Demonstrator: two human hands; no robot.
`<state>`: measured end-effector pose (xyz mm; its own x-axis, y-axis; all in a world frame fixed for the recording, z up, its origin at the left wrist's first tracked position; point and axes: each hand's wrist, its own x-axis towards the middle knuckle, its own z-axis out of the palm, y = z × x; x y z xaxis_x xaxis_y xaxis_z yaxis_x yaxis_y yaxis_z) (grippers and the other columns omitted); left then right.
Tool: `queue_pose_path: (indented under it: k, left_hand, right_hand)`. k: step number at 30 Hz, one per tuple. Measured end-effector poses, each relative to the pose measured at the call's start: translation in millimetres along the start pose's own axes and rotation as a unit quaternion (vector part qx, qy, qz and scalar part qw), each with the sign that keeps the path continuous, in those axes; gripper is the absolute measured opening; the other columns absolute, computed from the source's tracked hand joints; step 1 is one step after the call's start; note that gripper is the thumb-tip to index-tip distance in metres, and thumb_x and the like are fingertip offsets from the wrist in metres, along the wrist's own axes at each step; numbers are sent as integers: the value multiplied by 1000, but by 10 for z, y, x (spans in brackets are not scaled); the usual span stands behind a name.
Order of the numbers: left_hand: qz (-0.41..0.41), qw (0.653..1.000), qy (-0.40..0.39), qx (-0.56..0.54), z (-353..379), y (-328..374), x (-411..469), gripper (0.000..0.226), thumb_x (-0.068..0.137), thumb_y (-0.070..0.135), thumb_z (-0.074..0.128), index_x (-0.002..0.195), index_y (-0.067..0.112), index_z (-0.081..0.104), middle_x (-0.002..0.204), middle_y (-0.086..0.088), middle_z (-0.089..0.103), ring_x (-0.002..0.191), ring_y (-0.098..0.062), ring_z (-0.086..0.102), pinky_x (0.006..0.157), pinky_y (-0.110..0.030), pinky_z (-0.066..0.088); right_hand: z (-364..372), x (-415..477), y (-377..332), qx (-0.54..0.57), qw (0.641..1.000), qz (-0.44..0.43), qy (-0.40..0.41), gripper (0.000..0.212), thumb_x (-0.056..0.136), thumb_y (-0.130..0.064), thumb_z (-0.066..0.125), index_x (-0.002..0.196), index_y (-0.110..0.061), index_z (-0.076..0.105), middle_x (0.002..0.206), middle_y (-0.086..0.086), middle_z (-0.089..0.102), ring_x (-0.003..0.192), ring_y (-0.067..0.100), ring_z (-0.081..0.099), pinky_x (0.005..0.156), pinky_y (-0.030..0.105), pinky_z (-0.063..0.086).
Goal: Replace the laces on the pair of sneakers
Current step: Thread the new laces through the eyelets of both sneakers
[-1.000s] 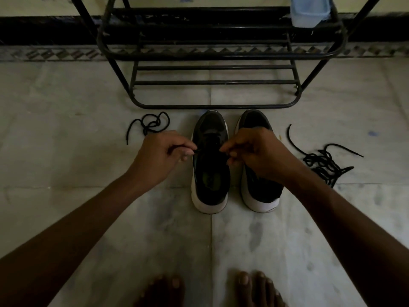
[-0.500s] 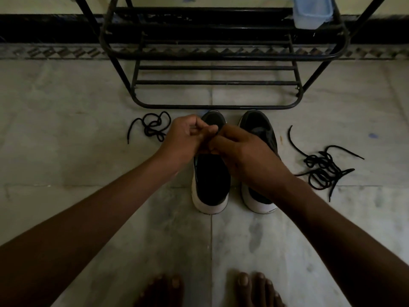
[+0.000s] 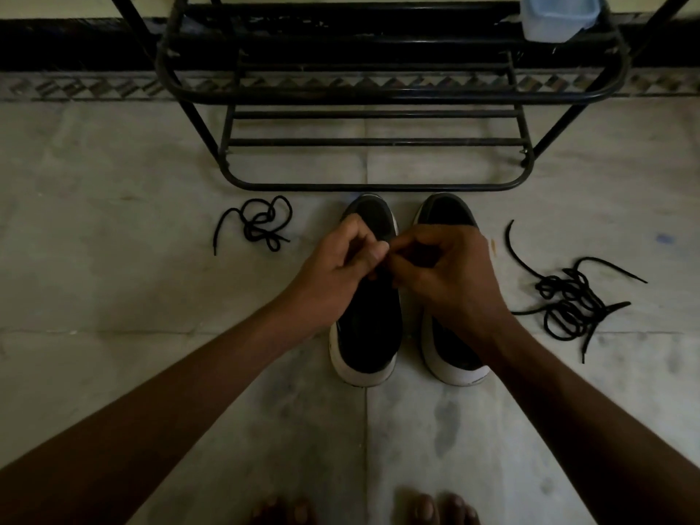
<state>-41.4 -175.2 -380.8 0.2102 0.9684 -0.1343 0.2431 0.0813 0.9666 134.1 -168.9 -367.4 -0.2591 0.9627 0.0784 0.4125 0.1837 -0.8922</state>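
Two black sneakers with white soles stand side by side on the floor, toes pointing away from me: the left sneaker (image 3: 365, 327) and the right sneaker (image 3: 447, 214). My left hand (image 3: 337, 270) and my right hand (image 3: 447, 274) meet over the left sneaker's lacing area, fingers curled and fingertips pinched together on a thin black lace that is mostly hidden under them. A small loose black lace (image 3: 261, 223) lies on the floor to the left. A bigger tangle of black laces (image 3: 568, 301) lies to the right.
A black metal shoe rack (image 3: 375, 145) stands just beyond the sneakers' toes, with a pale plastic container (image 3: 557, 15) on its upper right. My bare feet (image 3: 435, 505) show at the bottom edge. The floor is pale marble tile.
My hands, apart at the sides of the left sneaker a second ago, came together over its front. They now sit slightly lower and closer, still pinching at the lace.
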Motion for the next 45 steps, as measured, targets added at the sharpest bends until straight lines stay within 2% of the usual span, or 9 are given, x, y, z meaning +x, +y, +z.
queue_pose_path:
  k: [7, 12, 17, 22, 28, 32, 37, 42, 45]
  left_hand:
    - [47, 997, 43, 33, -29, -54, -66, 10, 85, 9, 78, 83, 16, 70, 83, 0, 73, 81, -18, 73, 79, -44, 62]
    - [61, 992, 90, 61, -32, -33, -97, 12, 78, 9, 84, 82, 15, 75, 78, 5, 76, 73, -10, 75, 71, -39, 64]
    - [56, 987, 123, 85, -43, -57, -130, 17, 78, 7, 85, 81, 10, 69, 76, 0, 75, 66, -13, 75, 63, -45, 63]
    - [53, 991, 105, 69, -79, -11, -111, 33, 80, -4, 80, 98, 15, 60, 93, 3, 74, 87, -8, 75, 77, -33, 63]
    - [-3, 997, 78, -23, -184, 29, -83, 17, 100, -7, 51, 106, 6, 61, 92, -9, 75, 79, -24, 76, 68, -37, 63]
    - [-69, 992, 77, -77, -169, 23, -23, 18, 94, -8, 61, 106, 5, 63, 91, -12, 75, 79, -25, 76, 67, -31, 62]
    - [-136, 980, 81, -123, -192, 12, -10, 24, 91, -7, 66, 112, 6, 64, 91, -15, 77, 84, -27, 77, 72, -32, 62]
    - [-144, 983, 74, -85, -241, 53, -12, 35, 86, -8, 71, 116, 8, 63, 91, -14, 78, 84, -26, 77, 79, -41, 64]
    - [-100, 990, 93, -30, -251, 82, -42, 36, 83, -4, 77, 111, 11, 58, 83, -10, 78, 77, -23, 78, 72, -41, 65]
  right_hand:
    - [-54, 44, 85, 57, 998, -2, -42, 15, 87, 4, 67, 91, -8, 74, 79, -1, 72, 72, 16, 71, 65, 24, 55]
    - [-45, 61, 147, 21, 998, -33, -44, 14, 89, 0, 68, 97, -8, 75, 87, -3, 73, 82, 14, 71, 73, 30, 58]
    - [-62, 117, 160, -63, 991, -109, -41, 9, 85, -6, 78, 93, -11, 78, 89, -7, 70, 85, 7, 67, 73, 22, 54]
    - [7, 145, 170, -145, 977, -152, -22, 7, 82, -3, 78, 86, -8, 75, 85, 2, 68, 75, 11, 61, 67, 26, 52]
    - [112, 88, 176, -162, 973, -161, 5, 5, 84, -3, 74, 84, -6, 70, 84, 5, 64, 70, 16, 60, 61, 32, 51]
    - [168, 71, 195, -159, 974, -158, 10, 7, 85, -6, 75, 87, -5, 69, 88, 4, 62, 71, 12, 56, 63, 25, 48]
    - [201, 62, 202, -152, 976, -157, 1, 4, 87, -5, 71, 87, -5, 68, 90, 4, 63, 73, 15, 58, 64, 30, 49]
    - [154, 70, 149, -132, 980, -151, 0, 8, 85, 0, 72, 88, -6, 69, 86, 1, 66, 71, 11, 60, 63, 23, 50]
    - [109, 54, 145, -117, 986, -117, -5, 12, 84, -1, 73, 93, -7, 71, 86, 0, 69, 75, 10, 64, 69, 24, 53]
